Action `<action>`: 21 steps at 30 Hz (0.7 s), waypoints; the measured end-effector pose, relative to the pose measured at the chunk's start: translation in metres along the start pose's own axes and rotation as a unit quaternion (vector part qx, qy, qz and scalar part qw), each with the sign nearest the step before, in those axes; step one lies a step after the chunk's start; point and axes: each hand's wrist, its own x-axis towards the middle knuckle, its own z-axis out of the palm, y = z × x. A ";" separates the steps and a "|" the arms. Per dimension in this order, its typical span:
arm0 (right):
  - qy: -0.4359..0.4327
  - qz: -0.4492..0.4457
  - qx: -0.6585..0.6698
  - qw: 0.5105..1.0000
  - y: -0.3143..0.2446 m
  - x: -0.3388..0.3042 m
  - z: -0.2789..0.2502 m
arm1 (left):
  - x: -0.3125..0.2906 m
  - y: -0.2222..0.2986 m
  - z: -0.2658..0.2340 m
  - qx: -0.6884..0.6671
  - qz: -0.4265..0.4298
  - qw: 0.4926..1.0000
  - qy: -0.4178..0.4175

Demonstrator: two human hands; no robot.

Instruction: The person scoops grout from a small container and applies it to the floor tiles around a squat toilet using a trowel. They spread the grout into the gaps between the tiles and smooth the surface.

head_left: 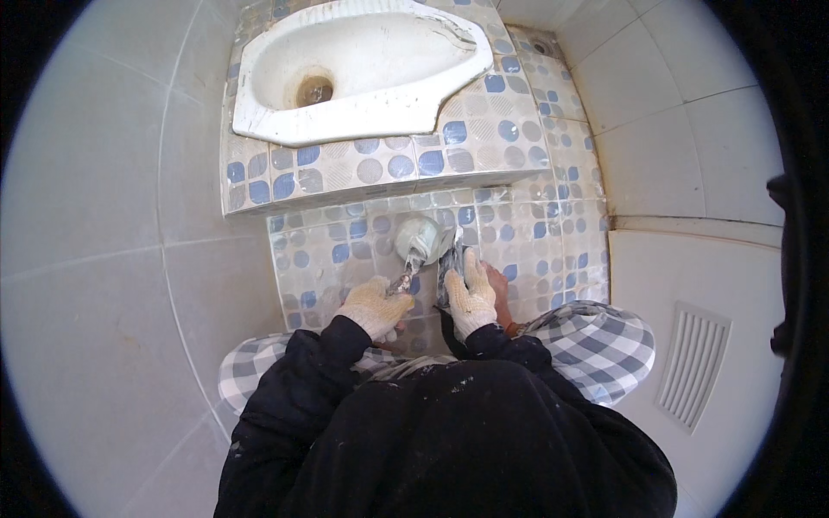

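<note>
My left hand [376, 306], in a cream knitted glove, is closed around a short narrow tool smeared with white paste [402, 281]. The tool's far end reaches to a small pale rounded bowl [416, 231] on the patterned floor. What the bowl holds is hard to make out. In my right hand [471, 298], also gloved, is a dark flat tool with white smears [450, 263], its pale tip close beside the bowl's right side. The exact kind of either tool does not show clearly.
Ahead, a white squat toilet [371, 112] is set in a raised tiled step [380, 173]. A floor drain [544, 45] lies in the far right corner. Grey tiled walls [95, 259] stand close on both sides, and a white door panel with a vent grille [693, 364] is at the right.
</note>
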 end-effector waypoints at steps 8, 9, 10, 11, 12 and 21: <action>-0.026 -0.003 -0.045 0.999 -0.013 0.006 -0.004 | 0.011 -0.014 0.009 0.073 0.062 0.995 0.022; -0.028 -0.015 -0.044 0.999 -0.014 0.006 -0.004 | 0.011 -0.016 0.011 0.095 0.070 0.992 0.040; -0.027 -0.017 -0.037 0.999 -0.016 0.006 -0.003 | 0.010 -0.017 0.013 0.139 0.097 0.983 0.066; -0.036 -0.031 -0.054 0.997 -0.017 0.006 -0.003 | 0.009 -0.017 0.015 0.182 0.122 0.971 0.099; -0.042 -0.034 -0.064 0.996 -0.019 0.006 -0.002 | 0.006 -0.018 0.018 0.225 0.145 0.955 0.131; -0.115 0.106 0.471 0.868 -0.038 0.010 -0.015 | 0.018 -0.022 0.018 0.211 0.144 0.956 0.147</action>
